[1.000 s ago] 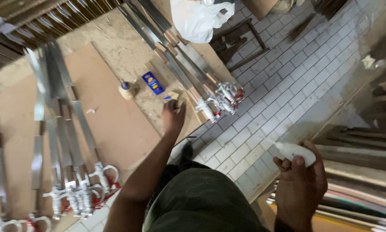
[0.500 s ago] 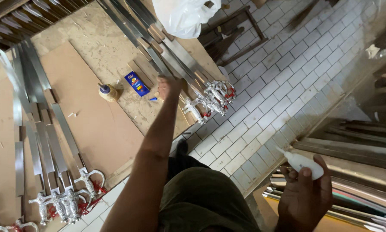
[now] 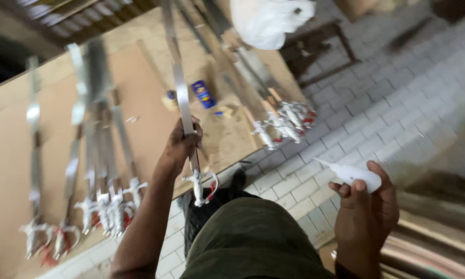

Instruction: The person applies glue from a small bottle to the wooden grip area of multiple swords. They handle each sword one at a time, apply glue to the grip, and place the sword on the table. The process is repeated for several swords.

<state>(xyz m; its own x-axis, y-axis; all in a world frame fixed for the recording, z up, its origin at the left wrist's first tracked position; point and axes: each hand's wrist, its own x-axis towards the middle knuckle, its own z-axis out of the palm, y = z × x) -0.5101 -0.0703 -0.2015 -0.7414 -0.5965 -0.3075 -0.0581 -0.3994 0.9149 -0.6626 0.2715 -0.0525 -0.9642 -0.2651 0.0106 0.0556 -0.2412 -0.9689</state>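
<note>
The left hand has its fingers clamped on a sword, lifted above the bench near its hilt. The right hand has fingers closed around a white glue bottle over the tiled floor.

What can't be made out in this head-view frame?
- Sword in the left hand: tip cut off by top edge.
- White squeeze bottle in the right hand: body partly covered by the fingers.
- Sword row on the board: motion-blurred.
</note>
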